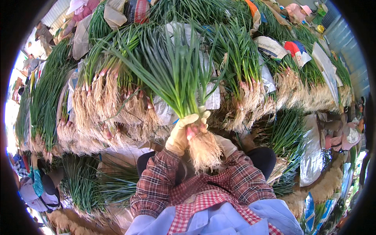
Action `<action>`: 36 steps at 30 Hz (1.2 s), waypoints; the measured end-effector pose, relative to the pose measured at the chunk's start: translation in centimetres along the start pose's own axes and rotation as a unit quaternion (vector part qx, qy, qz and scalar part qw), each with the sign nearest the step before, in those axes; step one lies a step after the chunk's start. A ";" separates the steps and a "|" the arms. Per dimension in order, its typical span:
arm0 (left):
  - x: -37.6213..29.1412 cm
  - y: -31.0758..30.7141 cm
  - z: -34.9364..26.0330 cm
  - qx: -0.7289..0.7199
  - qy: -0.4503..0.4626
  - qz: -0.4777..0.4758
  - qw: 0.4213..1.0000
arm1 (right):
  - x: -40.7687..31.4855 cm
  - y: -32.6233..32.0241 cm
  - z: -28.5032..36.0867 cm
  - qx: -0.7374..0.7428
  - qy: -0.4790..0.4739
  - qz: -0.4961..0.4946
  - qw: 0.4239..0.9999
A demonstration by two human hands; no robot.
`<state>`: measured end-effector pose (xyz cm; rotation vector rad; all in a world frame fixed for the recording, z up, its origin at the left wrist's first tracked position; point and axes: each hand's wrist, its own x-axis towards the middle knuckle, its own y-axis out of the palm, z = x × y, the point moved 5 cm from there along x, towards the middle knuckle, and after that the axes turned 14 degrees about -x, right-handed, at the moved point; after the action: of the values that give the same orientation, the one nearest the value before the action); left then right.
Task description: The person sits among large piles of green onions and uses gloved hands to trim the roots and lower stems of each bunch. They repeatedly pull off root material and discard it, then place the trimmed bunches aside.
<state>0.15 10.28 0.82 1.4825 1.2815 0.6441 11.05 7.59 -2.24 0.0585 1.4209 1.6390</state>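
Between my gloved hands stands a bunch of green onions (180, 85), leaves fanned upward and pale tangled roots hanging below. My left hand (179, 135) wraps the bunch from the left just above the pink bulbs. My right hand (223, 141) is at its right side, with fingertips showing by the stems; the roots hide part of that hand, so its hold is unclear. Beyond lie more bunches of green onions (102, 100) at the left and another group (245, 94) at the right, roots towards me.
White woven sacks (213, 95) lie among the heaped onions. More onions (80, 179) rest low at the left, and others (286, 132) to the right beside a plastic sheet (310, 155). Co-workers sit at the far left (38, 188) and far right (345, 136).
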 end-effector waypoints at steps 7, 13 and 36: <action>2.5 0.5 2.6 0.122 -0.045 -0.080 0.988 | 2.6 -3.8 4.5 0.023 -0.047 0.013 0.999; 6.1 -1.1 5.8 0.031 0.090 -0.147 0.985 | -3.6 -3.2 1.0 -0.018 0.131 0.351 0.927; -36.7 10.0 -7.0 0.119 0.398 -0.013 0.909 | -20.1 -8.0 11.3 -0.433 -0.302 -0.022 0.849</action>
<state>-12.76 -20.59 20.31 1.4326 2.0545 1.1827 33.60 2.09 5.35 0.0170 0.1447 1.8582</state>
